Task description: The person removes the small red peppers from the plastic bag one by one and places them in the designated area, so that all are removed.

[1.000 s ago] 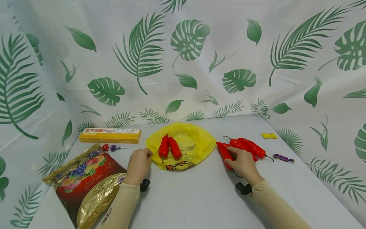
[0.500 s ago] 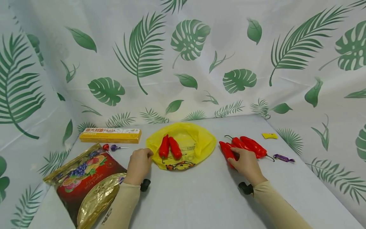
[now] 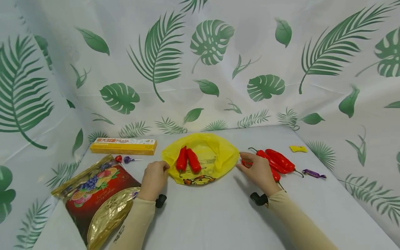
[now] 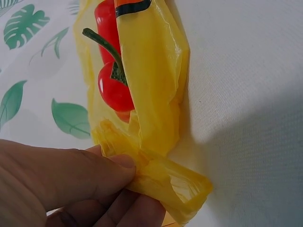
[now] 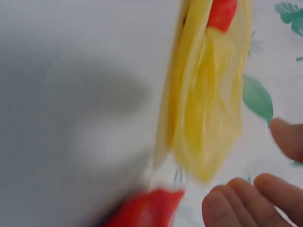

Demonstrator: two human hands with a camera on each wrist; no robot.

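Note:
A yellow plastic bag (image 3: 226, 152) lies spread with its mouth facing me, and two red chili peppers (image 3: 194, 161) rest inside it. My left hand (image 3: 154, 181) pinches a gathered corner of the bag (image 4: 165, 172) between thumb and fingers at its left side. At the bag's right edge is my right hand (image 3: 258, 173), thumb and fingers apart with nothing between them in the right wrist view. Several more red chili peppers (image 3: 282, 161) lie just beyond and beside that hand, which partly hides one. A blurred pepper tip (image 5: 154, 205) shows below the bag in the right wrist view.
A pasta box (image 3: 123, 146) lies back left, near a red lollipop (image 3: 118, 158) and a purple lollipop (image 3: 127, 159). The large candy bag (image 3: 93, 198) lies by my left forearm. At the right are a yellow-wrapped candy (image 3: 298, 148) and a purple-wrapped candy (image 3: 314, 174).
My right hand nudged the chili peppers slightly right, then left them and moved left to the bag's right edge. My left hand keeps its pinch on the bag. The head view shifted slightly.

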